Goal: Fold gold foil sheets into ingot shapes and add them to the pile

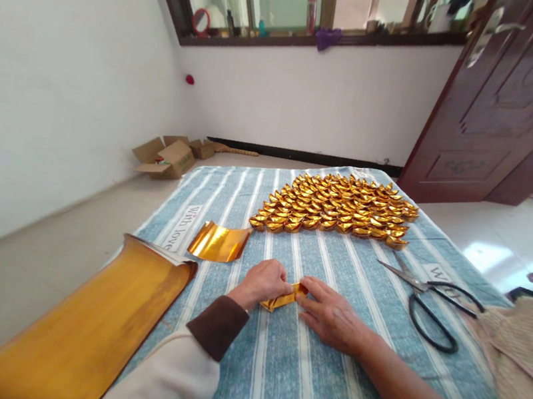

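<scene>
A small piece of gold foil paper lies folded on the blue striped cloth. My left hand pinches its left end with curled fingers. My right hand lies flat on the cloth, fingertips pressing the paper's right end. Beyond the hands, several folded gold ingots sit in neat rows. A loose gold sheet curls to the left of them.
A large stack of gold foil sheets hangs over the table's left edge. Black-handled scissors lie on the right, next to a beige knitted cloth. Cardboard boxes stand on the floor by the wall. A brown door is at the right.
</scene>
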`<state>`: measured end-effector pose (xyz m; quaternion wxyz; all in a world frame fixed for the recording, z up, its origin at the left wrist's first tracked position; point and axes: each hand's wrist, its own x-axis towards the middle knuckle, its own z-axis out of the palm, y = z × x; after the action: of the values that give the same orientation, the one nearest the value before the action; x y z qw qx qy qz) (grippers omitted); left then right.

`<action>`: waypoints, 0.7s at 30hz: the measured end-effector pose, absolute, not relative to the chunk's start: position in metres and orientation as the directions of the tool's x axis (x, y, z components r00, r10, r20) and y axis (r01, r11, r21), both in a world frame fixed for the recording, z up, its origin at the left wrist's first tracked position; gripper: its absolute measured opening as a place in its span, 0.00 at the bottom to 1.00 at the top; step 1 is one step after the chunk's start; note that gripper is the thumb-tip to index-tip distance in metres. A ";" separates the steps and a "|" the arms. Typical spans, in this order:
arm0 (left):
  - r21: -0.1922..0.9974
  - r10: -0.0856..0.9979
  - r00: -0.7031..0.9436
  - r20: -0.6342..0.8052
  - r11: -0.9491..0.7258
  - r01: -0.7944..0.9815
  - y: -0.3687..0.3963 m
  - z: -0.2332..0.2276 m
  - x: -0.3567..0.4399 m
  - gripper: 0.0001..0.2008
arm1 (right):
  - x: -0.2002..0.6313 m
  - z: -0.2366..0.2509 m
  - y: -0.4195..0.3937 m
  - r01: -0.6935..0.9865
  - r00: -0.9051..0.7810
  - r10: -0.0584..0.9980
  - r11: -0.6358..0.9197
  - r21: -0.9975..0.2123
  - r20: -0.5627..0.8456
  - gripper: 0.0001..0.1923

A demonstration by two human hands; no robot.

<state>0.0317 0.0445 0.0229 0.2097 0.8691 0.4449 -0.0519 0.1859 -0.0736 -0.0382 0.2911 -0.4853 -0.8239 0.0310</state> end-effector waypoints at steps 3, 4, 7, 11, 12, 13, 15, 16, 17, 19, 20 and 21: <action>0.391 0.725 0.619 -0.302 -0.498 0.774 0.045 0.021 0.033 0.06 | 0.187 -0.040 -0.074 0.788 -0.331 0.816 0.515 -0.337 0.474 0.11; 0.415 0.716 0.627 -0.305 -0.493 0.765 0.045 0.020 0.033 0.06 | 0.187 -0.041 -0.074 0.788 -0.318 0.817 0.510 -0.345 0.481 0.10; 0.485 0.693 0.658 -0.296 -0.484 0.728 0.045 0.018 0.031 0.07 | 0.188 -0.045 -0.073 0.768 -0.255 0.824 0.490 -0.413 0.506 0.08; 0.546 0.669 0.706 -0.234 -0.511 0.664 0.043 0.021 0.029 0.09 | 0.191 -0.053 -0.068 0.686 0.047 0.799 0.410 -0.601 0.600 0.11; 0.551 0.666 0.715 -0.211 -0.524 0.650 0.042 0.023 0.028 0.09 | 0.191 -0.054 -0.066 0.640 0.145 0.796 0.378 -0.669 0.588 0.13; 0.552 0.664 0.725 -0.185 -0.540 0.635 0.040 0.025 0.028 0.10 | 0.192 -0.055 -0.064 0.574 0.231 0.805 0.341 -0.745 0.546 0.17; 0.546 0.654 0.745 -0.130 -0.581 0.604 0.037 0.031 0.028 0.09 | 0.193 -0.054 -0.062 0.391 0.341 0.849 0.261 -0.883 0.403 0.24; 0.542 0.647 0.755 -0.107 -0.599 0.590 0.035 0.033 0.028 0.08 | 0.194 -0.053 -0.061 0.296 0.357 0.876 0.223 -0.929 0.325 0.26; 0.531 0.637 0.767 -0.079 -0.624 0.573 0.034 0.035 0.028 0.08 | 0.194 -0.051 -0.060 0.216 0.353 0.899 0.190 -0.958 0.258 0.26; 0.462 0.593 0.805 0.006 -0.716 0.524 0.031 0.036 0.027 0.07 | 0.195 -0.048 -0.061 0.130 0.323 0.929 0.144 -0.981 0.179 0.22; 0.397 0.552 0.832 0.060 -0.778 0.488 0.029 0.035 0.027 0.07 | 0.195 -0.046 -0.061 0.125 0.305 0.938 0.132 -0.983 0.164 0.19; 0.312 0.498 0.859 0.117 -0.840 0.444 0.028 0.034 0.026 0.08 | 0.195 -0.045 -0.062 0.142 0.291 0.943 0.126 -0.982 0.163 0.14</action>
<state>0.0256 0.0280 0.0341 0.1383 0.9542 0.2467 0.0971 0.1949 -0.0620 -0.0452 0.5744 -0.5616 -0.4828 0.3486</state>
